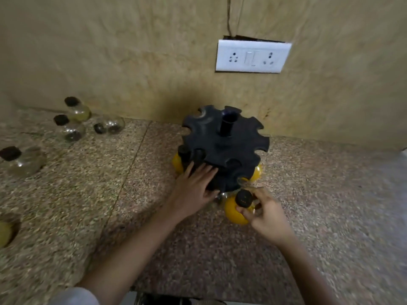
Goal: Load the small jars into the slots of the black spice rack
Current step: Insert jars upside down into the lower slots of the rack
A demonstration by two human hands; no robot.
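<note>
The right hand pinches a yellow jar at its neck, just in front of the black spice rack. The left hand presses flat on the rack's near edge, fingers straight, holding nothing. If the rack turns under this hand, the jar's neck may not enter and the jar can slip. Clear jars are at the far left.

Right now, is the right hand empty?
No, the right hand grips a yellow jar below its black cap, just in front of the rack.
</note>
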